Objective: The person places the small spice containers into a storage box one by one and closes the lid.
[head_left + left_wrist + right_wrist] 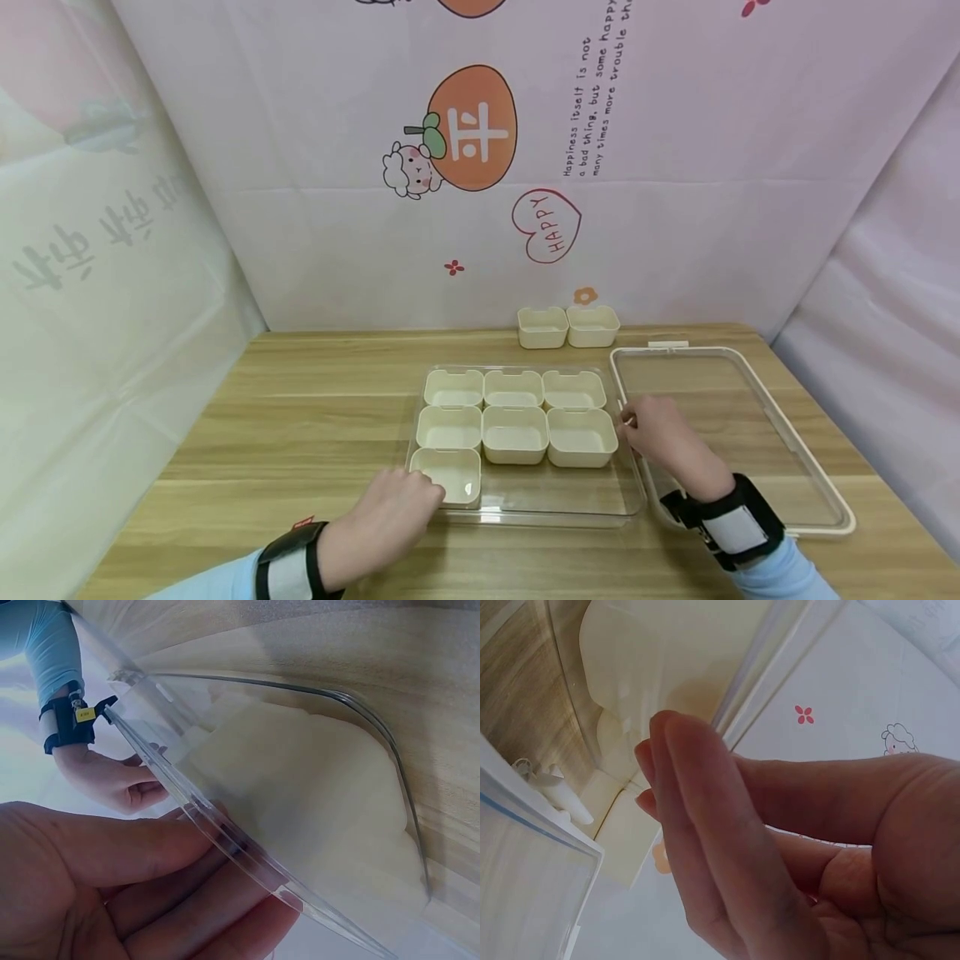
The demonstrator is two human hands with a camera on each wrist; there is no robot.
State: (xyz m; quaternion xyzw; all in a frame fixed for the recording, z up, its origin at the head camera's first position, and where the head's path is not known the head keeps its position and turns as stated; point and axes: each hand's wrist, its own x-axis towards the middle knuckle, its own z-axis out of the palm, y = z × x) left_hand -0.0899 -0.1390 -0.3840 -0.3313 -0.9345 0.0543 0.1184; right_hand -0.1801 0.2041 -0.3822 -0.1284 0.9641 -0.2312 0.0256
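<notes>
Left hand (390, 521) pinches clear tray (558, 496) at near-left corner; right hand (667, 437) pinches its right rim. Seven cream cups (514, 433) inside, tray floor visible front-right. Wood stretches to left edge of worktop (315, 400); lid (750, 433) toward right edge; spare pair (543, 329) near back edge, printed cloth (337, 250) behind

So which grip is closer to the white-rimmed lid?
Right. The right grip overlaps the left side of the lid in the head view; the left grip is farther off, at the near left corner of the clear tray.
</notes>
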